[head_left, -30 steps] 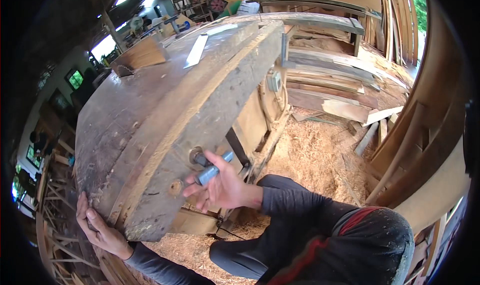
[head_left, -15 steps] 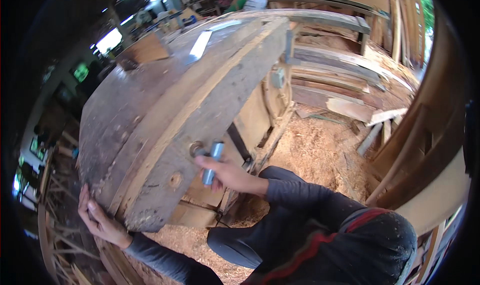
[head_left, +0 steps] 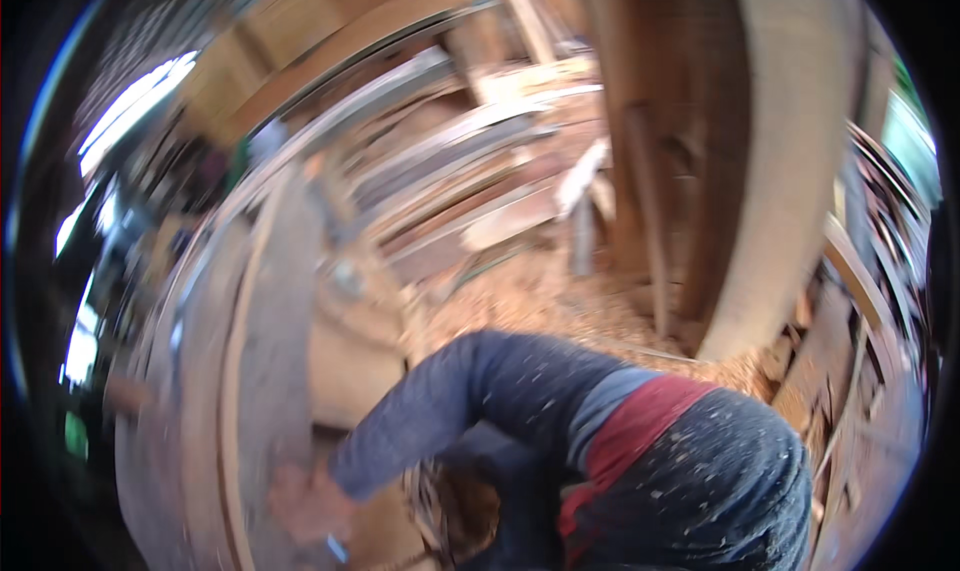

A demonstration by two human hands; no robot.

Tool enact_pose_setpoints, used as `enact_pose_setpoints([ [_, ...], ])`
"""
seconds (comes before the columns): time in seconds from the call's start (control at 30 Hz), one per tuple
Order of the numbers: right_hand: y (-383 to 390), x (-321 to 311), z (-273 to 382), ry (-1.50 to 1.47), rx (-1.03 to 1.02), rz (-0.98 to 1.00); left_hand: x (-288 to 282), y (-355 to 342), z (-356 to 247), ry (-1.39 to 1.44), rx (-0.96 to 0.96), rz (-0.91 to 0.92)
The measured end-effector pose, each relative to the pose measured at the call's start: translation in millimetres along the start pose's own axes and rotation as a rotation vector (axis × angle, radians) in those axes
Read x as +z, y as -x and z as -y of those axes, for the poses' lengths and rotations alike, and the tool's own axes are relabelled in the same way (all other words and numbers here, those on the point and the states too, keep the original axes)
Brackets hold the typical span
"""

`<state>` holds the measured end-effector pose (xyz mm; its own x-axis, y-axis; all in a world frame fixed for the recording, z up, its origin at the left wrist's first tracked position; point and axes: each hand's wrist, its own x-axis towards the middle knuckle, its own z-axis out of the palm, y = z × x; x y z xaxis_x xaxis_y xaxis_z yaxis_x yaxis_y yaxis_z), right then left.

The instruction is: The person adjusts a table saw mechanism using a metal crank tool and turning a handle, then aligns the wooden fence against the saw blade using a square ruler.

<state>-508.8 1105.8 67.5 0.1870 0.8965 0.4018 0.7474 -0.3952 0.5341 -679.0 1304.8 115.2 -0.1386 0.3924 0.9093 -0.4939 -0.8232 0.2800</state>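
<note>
My right hand (head_left: 310, 501) is smeared by motion at the side of a thick wooden workbench (head_left: 275, 351), low in the picture. Just below the fingers shows a short blue-grey metal bar (head_left: 337, 548), the end of a handle. Whether the fingers are wrapped round it does not show. The dark sleeve of my right arm, dusted with sawdust, reaches across to the bench from the right. My left hand is out of the picture.
Stacked boards (head_left: 470, 186) lie beyond the bench, with sawdust (head_left: 530, 296) over the floor. A large curved wooden piece (head_left: 780, 161) rises on the right. More timber scraps (head_left: 830, 351) lie at the far right. Bright openings show at the left.
The view has swung to the right, so the bench now lies at the left. My left hand, earlier on the bench corner, has left the picture. My right hand was gripping the metal handle.
</note>
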Motion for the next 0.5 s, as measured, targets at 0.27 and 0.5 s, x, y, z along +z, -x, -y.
enact_pose_setpoints([
  [0.27,28,15,78,-0.952,1.025,-0.615,104,103,-84,0.306,-0.141,0.712],
  [0.5,42,43,30,-0.263,0.321,-0.064,109,85,-74,0.474,-0.441,0.962],
])
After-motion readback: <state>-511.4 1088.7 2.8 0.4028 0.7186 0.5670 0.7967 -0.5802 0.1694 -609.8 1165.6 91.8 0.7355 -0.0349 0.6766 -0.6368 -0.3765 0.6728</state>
